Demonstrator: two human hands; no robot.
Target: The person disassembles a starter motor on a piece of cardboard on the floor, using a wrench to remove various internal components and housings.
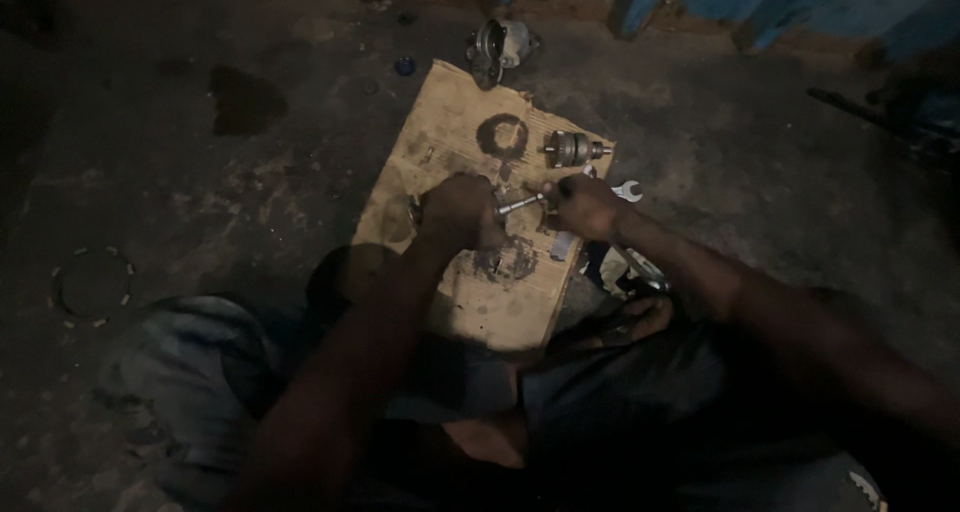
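Observation:
Over a stained piece of cardboard (440,142) on the floor, my left hand (458,212) is closed around a dark metal part, most of it hidden under the fingers. A thin metal shaft (520,206) sticks out of that part to the right. My right hand (588,206) grips the shaft's far end. A small cylindrical gear assembly (572,150) lies on the cardboard just beyond my hands, beside a round oil ring stain (502,135). An open-ended spanner (628,189) lies right of my right hand.
A round metal housing (498,48) sits on the dark concrete floor past the cardboard's far edge. A blue painted wall (800,7) runs along the top right. A ring-shaped mark (92,286) is on the floor at left. My knees are at the bottom.

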